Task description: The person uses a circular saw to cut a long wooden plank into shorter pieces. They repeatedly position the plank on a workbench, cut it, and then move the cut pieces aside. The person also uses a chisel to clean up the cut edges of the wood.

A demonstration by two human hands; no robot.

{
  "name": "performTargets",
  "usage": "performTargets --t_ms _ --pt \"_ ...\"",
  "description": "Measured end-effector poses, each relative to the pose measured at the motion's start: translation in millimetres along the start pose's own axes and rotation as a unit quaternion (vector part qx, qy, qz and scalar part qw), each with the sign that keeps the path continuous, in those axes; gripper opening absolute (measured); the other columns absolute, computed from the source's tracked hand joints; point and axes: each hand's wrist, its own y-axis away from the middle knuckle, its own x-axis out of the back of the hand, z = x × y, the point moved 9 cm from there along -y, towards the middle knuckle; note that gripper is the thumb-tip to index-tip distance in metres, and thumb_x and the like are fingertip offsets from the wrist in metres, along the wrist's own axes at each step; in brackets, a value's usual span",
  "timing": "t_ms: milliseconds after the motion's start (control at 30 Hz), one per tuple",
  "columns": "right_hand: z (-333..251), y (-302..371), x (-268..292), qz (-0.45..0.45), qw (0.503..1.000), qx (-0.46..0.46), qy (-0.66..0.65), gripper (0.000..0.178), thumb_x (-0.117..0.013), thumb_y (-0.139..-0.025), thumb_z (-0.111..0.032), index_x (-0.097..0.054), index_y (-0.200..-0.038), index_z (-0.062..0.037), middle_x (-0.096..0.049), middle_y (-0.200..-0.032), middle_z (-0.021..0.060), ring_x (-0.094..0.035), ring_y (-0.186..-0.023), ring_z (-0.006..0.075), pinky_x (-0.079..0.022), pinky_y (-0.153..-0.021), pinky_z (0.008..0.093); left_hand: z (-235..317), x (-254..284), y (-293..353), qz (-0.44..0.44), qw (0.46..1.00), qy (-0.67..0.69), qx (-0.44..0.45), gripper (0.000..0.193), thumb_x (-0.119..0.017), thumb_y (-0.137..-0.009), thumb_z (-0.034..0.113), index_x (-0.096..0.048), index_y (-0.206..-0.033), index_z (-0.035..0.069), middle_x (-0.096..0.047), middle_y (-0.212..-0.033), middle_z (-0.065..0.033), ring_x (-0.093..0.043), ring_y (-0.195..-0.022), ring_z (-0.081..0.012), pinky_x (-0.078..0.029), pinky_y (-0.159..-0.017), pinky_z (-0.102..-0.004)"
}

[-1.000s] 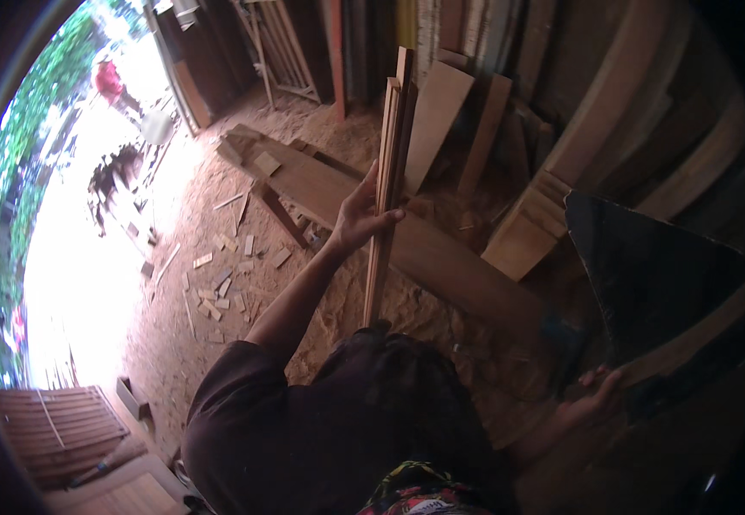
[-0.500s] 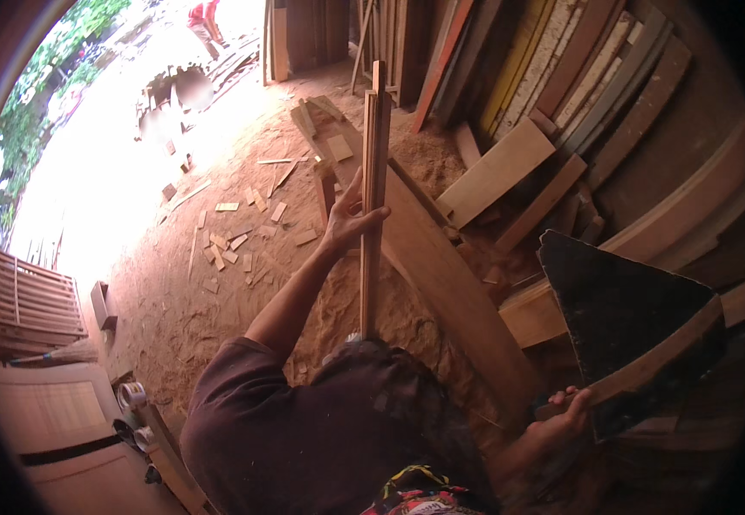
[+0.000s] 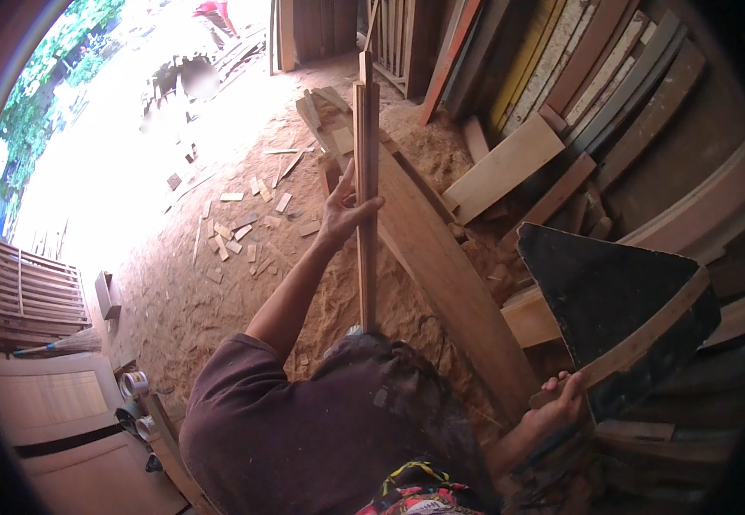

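In front of me a long grooved wooden piece (image 3: 366,257) stands upright, with a narrower tongue at its top end. My left hand (image 3: 347,213) is closed around its middle, thumb across the near face. At the lower right my right hand (image 3: 559,403) grips the end of a wooden strip (image 3: 639,343). That strip runs along a black, roughly triangular board (image 3: 600,296) and appears fixed to it. The board is held raised, apart from the upright piece. My body hides the lower end of the upright piece.
A wide plank (image 3: 450,275) slants across the sawdust-covered floor. Small wood offcuts (image 3: 235,236) lie scattered at left. Boards (image 3: 553,64) lean against the wall at right. Panelled doors (image 3: 55,403) and white tubs (image 3: 135,384) are at lower left. Another person (image 3: 215,19) stands outside.
The black board with its strip has come left in my right hand. My left hand keeps its hold on the upright piece, which has shifted slightly left against the background.
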Motion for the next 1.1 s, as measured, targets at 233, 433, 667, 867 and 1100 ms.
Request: performTargets --t_ms 233,433,667,867,1100 --pt "8 6 11 0.011 0.998 -0.032 -0.055 0.031 -0.071 -0.101 -0.026 -0.066 -0.112 0.0019 -0.062 -0.090 0.0047 -0.049 -0.068 0.0121 -0.042 -0.064 0.0267 4 -7 -17 0.004 1.000 0.002 -0.028 0.101 -0.086 -0.086 0.015 -0.023 -0.166 0.012 -0.069 -0.111 -0.0085 -0.069 -0.102 -0.0168 -0.058 -0.084 -0.0319" --pt "9 1 47 0.084 0.995 -0.032 -0.036 0.036 -0.072 -0.100 -0.027 -0.065 -0.120 0.0019 -0.063 -0.094 0.0058 -0.050 -0.072 0.0125 -0.043 -0.069 0.0289 -1 17 -49 0.015 0.998 -0.016 -0.055 0.069 -0.069 -0.101 0.026 -0.036 -0.158 0.004 -0.066 -0.121 -0.0091 -0.065 -0.110 -0.0175 -0.053 -0.091 -0.0310" --pt "2 10 95 0.082 0.995 0.007 -0.055 0.039 -0.068 -0.101 -0.026 -0.060 -0.127 0.0029 -0.062 -0.100 0.0108 -0.050 -0.073 0.0154 -0.042 -0.070 0.0305 56 10 -79 0.016 0.984 0.167 -0.063 0.062 -0.044 -0.109 0.050 -0.044 -0.150 0.004 -0.055 -0.143 -0.0148 -0.056 -0.130 -0.0277 -0.048 -0.111 -0.0454" --pt "1 18 124 0.152 0.986 0.023 -0.060 0.037 -0.071 -0.098 -0.026 -0.062 -0.118 0.0047 -0.062 -0.096 0.0114 -0.050 -0.070 0.0165 -0.043 -0.068 0.0330 40 -23 -65 0.047 0.987 0.145 -0.042 0.096 -0.051 -0.086 0.078 -0.051 -0.146 0.003 -0.056 -0.144 -0.0189 -0.054 -0.134 -0.0378 -0.042 -0.116 -0.0554" --pt "6 16 144 0.144 0.988 0.032 -0.053 0.036 -0.073 -0.097 -0.027 -0.063 -0.115 0.0027 -0.063 -0.096 0.0118 -0.053 -0.071 0.0178 -0.044 -0.069 0.0347 -71 -58 -52 0.018 0.960 0.271 0.074 0.082 -0.061 -0.090 0.066 -0.051 -0.147 0.007 -0.056 -0.144 -0.0154 -0.053 -0.134 -0.0369 -0.043 -0.114 -0.0570"
